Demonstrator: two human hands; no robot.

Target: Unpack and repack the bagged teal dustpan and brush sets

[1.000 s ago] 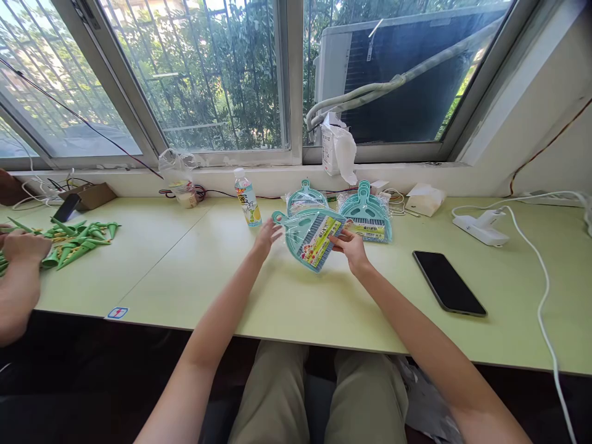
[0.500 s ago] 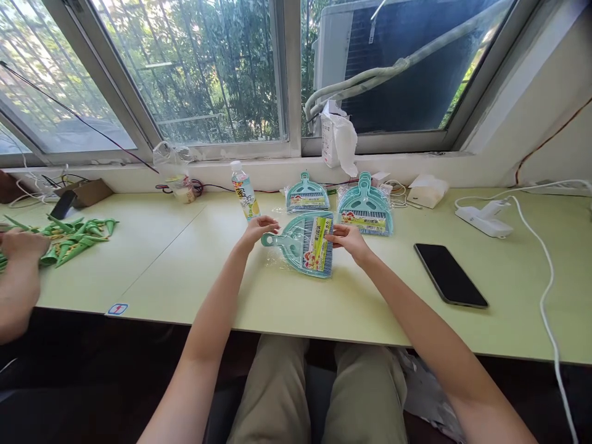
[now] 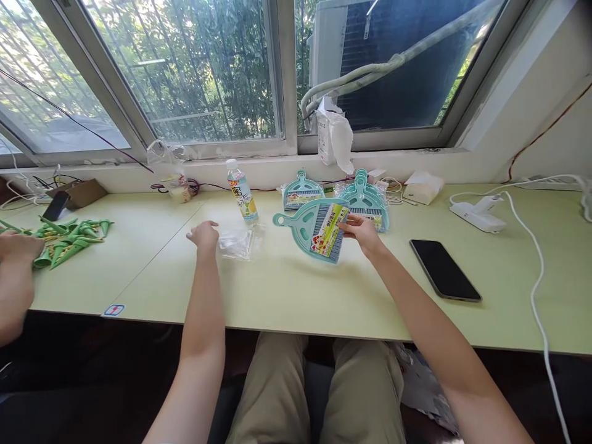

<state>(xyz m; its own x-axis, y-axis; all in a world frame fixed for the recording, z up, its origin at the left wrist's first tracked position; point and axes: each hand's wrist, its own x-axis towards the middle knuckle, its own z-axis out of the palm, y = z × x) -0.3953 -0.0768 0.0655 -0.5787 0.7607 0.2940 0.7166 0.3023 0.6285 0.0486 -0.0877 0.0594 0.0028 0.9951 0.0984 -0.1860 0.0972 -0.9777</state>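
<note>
A teal dustpan with a grey-bristled brush and a yellow-green label is tilted above the table. My right hand pinches its bristle edge, and its handle points left. Left of it, a crumpled clear plastic bag lies flat on the table. My left hand is just beyond the bag's left side, its fingers apart and holding nothing. Behind the held set are a smaller teal dustpan set and a larger teal one, the larger partly hidden.
A drink bottle stands behind the bag. At right are a black phone, a white power strip with its cable, and a white packet. Another person's hand is at far left by green cone-shaped pieces.
The clear bag is now off the dustpan set and lies to its left. My left hand has moved left, away from the handle. My right hand has lifted and tilted the set.
</note>
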